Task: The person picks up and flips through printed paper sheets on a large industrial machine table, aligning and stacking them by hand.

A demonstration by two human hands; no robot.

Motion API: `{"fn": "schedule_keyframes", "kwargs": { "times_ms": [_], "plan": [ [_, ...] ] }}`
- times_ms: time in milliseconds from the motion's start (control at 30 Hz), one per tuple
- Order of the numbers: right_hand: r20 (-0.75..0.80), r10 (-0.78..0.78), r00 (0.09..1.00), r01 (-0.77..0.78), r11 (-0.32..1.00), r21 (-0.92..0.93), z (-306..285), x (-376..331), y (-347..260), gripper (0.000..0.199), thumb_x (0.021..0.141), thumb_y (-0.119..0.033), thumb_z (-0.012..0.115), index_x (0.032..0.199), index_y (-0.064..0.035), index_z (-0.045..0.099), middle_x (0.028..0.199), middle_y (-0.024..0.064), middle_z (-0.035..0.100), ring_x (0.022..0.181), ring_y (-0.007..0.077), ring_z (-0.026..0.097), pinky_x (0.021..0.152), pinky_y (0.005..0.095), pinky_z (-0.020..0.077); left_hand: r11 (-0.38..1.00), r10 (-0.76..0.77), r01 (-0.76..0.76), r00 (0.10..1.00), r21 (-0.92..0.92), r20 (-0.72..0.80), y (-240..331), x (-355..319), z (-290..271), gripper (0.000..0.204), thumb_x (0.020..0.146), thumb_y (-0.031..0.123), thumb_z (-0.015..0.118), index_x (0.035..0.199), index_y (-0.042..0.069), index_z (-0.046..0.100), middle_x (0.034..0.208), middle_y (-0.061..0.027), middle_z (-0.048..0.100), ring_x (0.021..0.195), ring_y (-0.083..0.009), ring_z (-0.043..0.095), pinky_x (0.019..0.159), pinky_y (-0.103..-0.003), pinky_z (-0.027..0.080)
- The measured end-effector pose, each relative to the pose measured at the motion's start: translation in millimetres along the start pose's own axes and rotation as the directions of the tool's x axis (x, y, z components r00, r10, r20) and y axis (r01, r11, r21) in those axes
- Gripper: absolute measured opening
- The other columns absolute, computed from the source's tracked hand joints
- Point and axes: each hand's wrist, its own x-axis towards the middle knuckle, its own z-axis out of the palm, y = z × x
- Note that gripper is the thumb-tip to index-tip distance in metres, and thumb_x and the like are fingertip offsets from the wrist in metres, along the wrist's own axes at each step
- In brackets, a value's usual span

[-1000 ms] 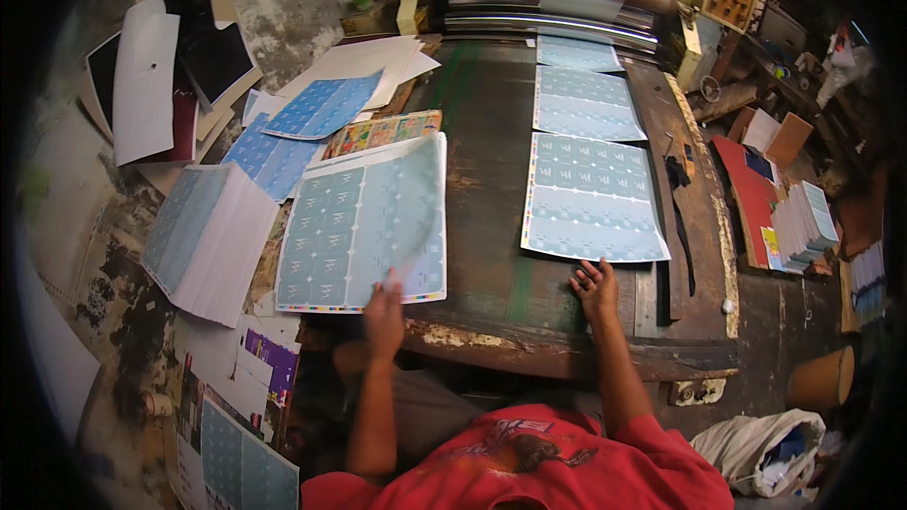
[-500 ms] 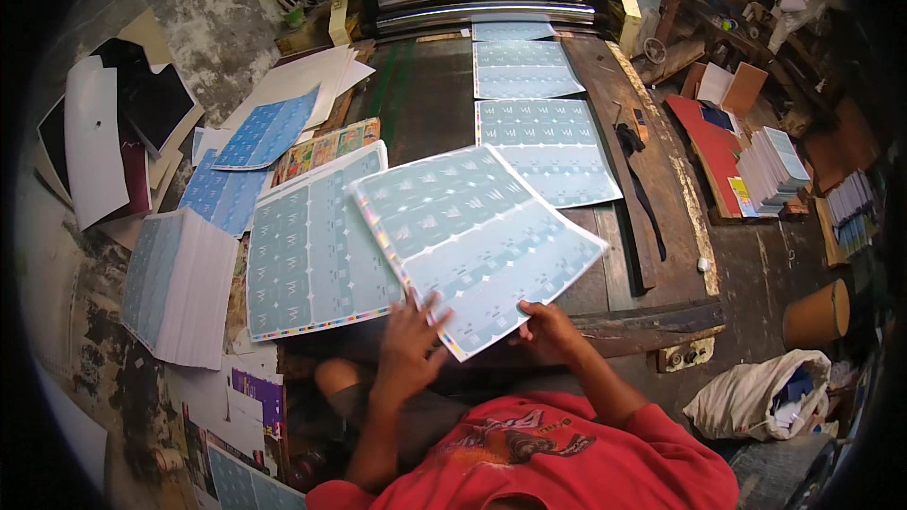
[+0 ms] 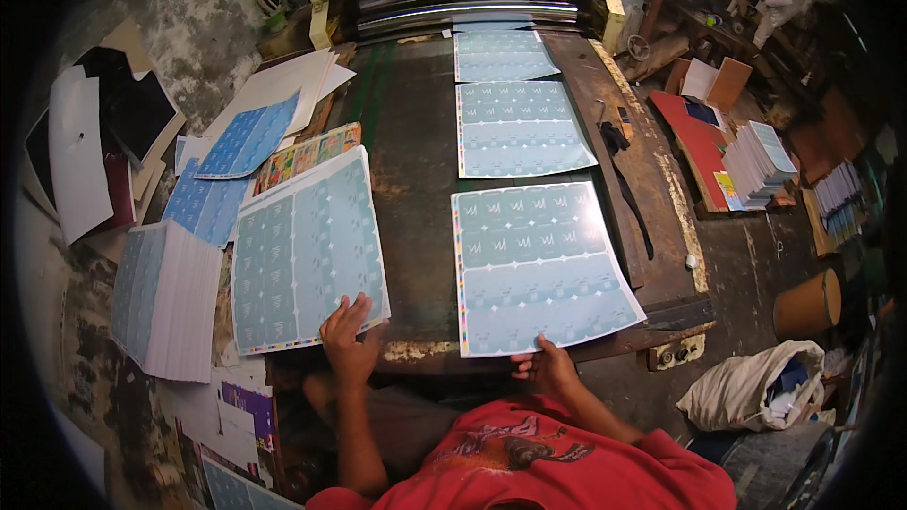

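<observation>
My left hand point(image 3: 348, 338) lies on the lower right corner of a stack of pale blue-green printed sheets point(image 3: 307, 260), its fingers stretched over the top sheet. Toward the right, my right hand point(image 3: 548, 366) has the near edge of a single printed sheet point(image 3: 543, 274), thumb above and fingers mostly hidden below. That sheet lies almost square on the dark bed point(image 3: 416, 227) of a machine, a colour strip down its left side. Beyond it, another sheet point(image 3: 521, 127) and a farther one point(image 3: 501, 55) form a column leading back to the rollers.
Metal rollers point(image 3: 472, 11) cross the far end. Left of the stack are a thick upright pile of sheets point(image 3: 161, 302) and brighter blue sheets point(image 3: 248, 140). A wooden rail point(image 3: 619, 217) runs along the bed's right. A white sack point(image 3: 756, 387) and brown bin point(image 3: 808, 304) stand on the floor.
The tilted sheet between my hands is gone from mid-air. My left hand has moved left onto the stack. A sheet now lies straight on the right, with my right hand at its near edge.
</observation>
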Motion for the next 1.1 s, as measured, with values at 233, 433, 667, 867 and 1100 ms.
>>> {"fn": "schedule_keyframes", "kwargs": {
  "times_ms": [233,433,667,867,1100],
  "plan": [
    [0.027,-0.08,0.996,0.079,0.997,0.013,18,31,-41,0.058,0.099,-0.052,0.041,0.122,0.0017,0.047,0.097,0.0174,0.066,0.076,0.0232,0.063,0.085,0.0482,0.0525,0.995,-0.056,0.057,0.998,-0.08,0.016,8,1,-5,0.033,0.088,0.017,0.068,0.12,0.009,0.066,0.125,-0.0097,0.064,0.126,-0.0331,0.053,0.105,-0.045,0.036],
    [0.02,-0.191,0.981,0.19,0.981,0.034,33,54,-65,0.051,0.102,-0.047,0.038,0.119,0.0006,0.046,0.102,0.0175,0.064,0.079,0.022,0.061,0.082,0.0456,0.0535,0.697,-0.475,0.396,0.88,-0.598,0.029,-9,0,0,0.034,0.098,0.028,0.057,0.119,0.002,0.063,0.119,-0.0099,0.066,0.117,-0.0263,0.057,0.103,-0.038,0.039],
    [0.012,-0.296,0.955,0.295,0.953,0.074,32,83,-73,0.051,0.101,-0.046,0.04,0.129,-0.0029,0.041,0.117,0.0148,0.06,0.089,0.0212,0.057,0.085,0.0448,0.0522,0.765,-0.446,0.315,0.888,-0.561,-0.11,11,2,1,0.027,0.099,0.024,0.056,0.108,0.002,0.069,0.107,-0.0113,0.07,0.107,-0.0256,0.063,0.097,-0.034,0.044],
    [0.182,-0.22,0.958,0.222,0.975,0.009,74,32,-81,0.056,0.096,-0.049,0.049,0.128,-0.0034,0.044,0.111,0.0124,0.062,0.083,0.0199,0.059,0.081,0.044,0.0538,0.926,0.225,-0.125,0.94,-0.357,0.254,47,-4,-6,0.032,0.08,0.011,0.067,0.111,0.019,0.072,0.121,-0.0013,0.067,0.127,-0.0318,0.053,0.11,-0.057,0.029],
    [0.191,-0.054,0.98,0.064,0.997,-0.047,44,12,-58,0.036,0.092,-0.025,0.061,0.115,0.0009,0.05,0.085,0.012,0.062,0.06,0.0197,0.055,0.067,0.041,0.0533,0.965,0.245,-0.217,0.947,-0.148,0.208,59,-6,0,0.045,0.076,0.021,0.074,0.12,0.015,0.066,0.14,-0.0084,0.054,0.138,-0.0394,0.037,0.113,-0.061,0.023]
  ]
}}
